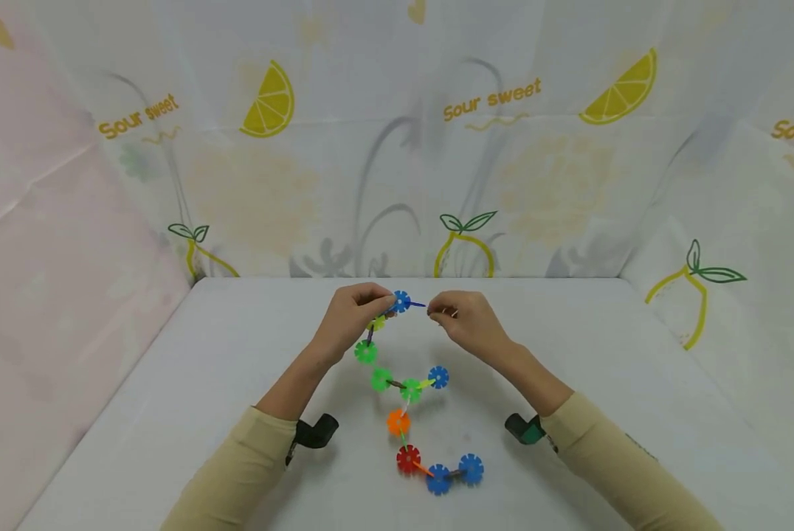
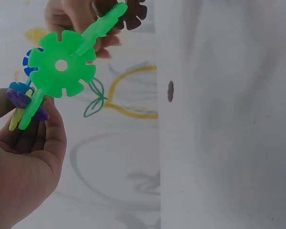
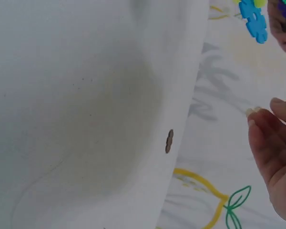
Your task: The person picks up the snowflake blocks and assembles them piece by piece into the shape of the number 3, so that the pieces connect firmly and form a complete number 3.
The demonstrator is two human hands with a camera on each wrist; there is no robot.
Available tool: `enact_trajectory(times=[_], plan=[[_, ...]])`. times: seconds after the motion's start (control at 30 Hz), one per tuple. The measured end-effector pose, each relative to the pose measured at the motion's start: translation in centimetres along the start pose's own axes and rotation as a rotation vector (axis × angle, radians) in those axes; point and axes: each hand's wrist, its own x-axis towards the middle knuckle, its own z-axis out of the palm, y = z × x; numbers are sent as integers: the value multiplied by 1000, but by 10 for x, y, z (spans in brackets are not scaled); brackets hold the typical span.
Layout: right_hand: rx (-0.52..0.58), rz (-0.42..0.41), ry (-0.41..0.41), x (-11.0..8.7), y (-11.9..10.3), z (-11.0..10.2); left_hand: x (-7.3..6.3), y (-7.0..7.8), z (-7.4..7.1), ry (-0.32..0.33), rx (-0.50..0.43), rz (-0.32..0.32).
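Note:
My left hand (image 1: 352,318) pinches a chain of slotted plastic snowflake discs near its far end, its thumb by a blue disc (image 1: 401,301). Another blue disc, edge-on (image 1: 418,304), juts from that one toward my right hand (image 1: 465,318). The right fingers stay slightly apart from it, loosely bent with nothing visible between them. Below the left hand the chain runs through a green disc (image 1: 366,352), an orange disc (image 1: 398,422) and a red disc (image 1: 408,459). In the left wrist view, a large green disc (image 2: 62,64) partly covers the pieces at the left fingertips, among them a purple disc (image 2: 20,98).
A side branch of the chain ends in a blue disc (image 1: 438,377); the near end has another blue disc (image 1: 471,469). White cloth covers the table (image 1: 138,428). Behind it hangs a lemon-print curtain (image 1: 384,147). Each wrist carries a small dark camera (image 1: 317,431).

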Motion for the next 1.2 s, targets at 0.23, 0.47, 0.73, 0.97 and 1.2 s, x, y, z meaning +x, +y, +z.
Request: enact_trajectory(times=[0.23, 0.47, 0.73, 0.97, 1.2], plan=[[-27, 212, -185, 3, 22, 6, -2, 10, -4, 5, 18, 23], [-110, 308, -389, 15, 49, 15, -5, 16, -4, -28, 33, 30], [-169, 294, -505, 26, 63, 21, -5, 20, -3, -47, 41, 47], [-153, 228, -482, 28, 61, 26, -5, 19, -2, -55, 73, 66], [-223, 290, -496, 27, 58, 30, -5, 20, -1, -48, 71, 60]])
